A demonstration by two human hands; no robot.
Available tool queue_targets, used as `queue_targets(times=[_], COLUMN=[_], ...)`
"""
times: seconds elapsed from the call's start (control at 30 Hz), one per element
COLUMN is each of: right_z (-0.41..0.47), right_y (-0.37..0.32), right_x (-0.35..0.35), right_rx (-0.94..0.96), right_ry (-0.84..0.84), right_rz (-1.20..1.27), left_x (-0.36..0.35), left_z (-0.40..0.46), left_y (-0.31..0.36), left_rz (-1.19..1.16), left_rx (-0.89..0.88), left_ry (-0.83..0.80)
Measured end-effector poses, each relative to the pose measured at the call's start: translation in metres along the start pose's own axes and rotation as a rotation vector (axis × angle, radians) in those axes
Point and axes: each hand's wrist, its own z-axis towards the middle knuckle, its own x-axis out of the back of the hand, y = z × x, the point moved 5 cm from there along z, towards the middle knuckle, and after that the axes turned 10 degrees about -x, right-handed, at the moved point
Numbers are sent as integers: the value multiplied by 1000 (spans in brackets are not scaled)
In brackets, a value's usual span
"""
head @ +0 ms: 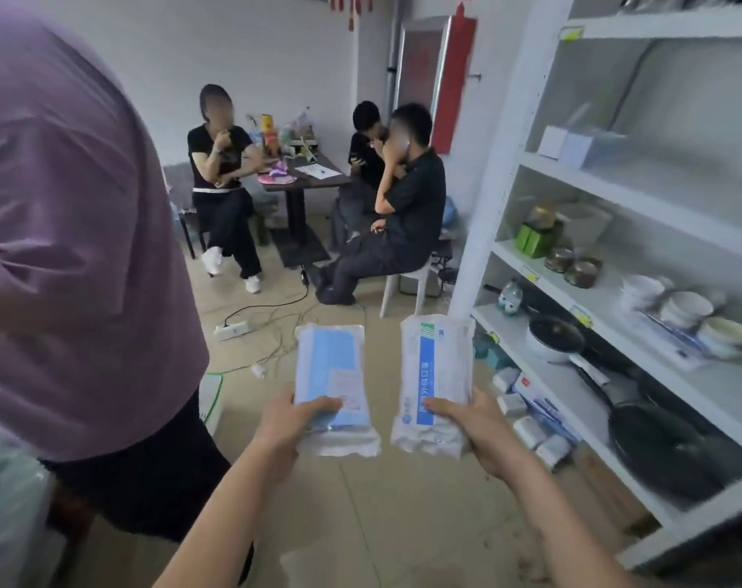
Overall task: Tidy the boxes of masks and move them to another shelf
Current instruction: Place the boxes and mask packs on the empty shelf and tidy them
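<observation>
Two sealed plastic mask packs were held out side by side, not touching. The left pack point(334, 384) showed blue masks through clear wrap; the right pack point(435, 379) was white with a blue stripe.

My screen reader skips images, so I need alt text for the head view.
Two hands each hold a plastic-wrapped pack of masks: left hand a blue pack, right hand a white pack. White shelving with pans and bowls stands right; people sit beyond.

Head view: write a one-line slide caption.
Left hand and right hand each hold a mask pack beside white shelves.
</observation>
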Motion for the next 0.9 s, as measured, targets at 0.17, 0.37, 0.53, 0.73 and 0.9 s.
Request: queue_targets(times=[0.17, 0.37, 0.53, 0.73, 0.9], right_z=[48, 107, 164, 229, 277], right_y=[-32, -60, -78, -127, -164], right_x=[40, 80, 107, 130, 150], right_rx=[0, -20, -58, 5, 10], right_ry=[22, 50, 71, 146, 167], right_rz=[29, 61, 84, 97, 149], left_x=[-54, -100, -127, -159, -193], left_z=[64, 132, 201, 294, 369], left_y=[7, 13, 19, 33, 44], left_rz=[-14, -6, 24, 7, 7], left_rx=[28, 48, 56, 63, 91], left_ry=[-47, -74, -86, -167, -216])
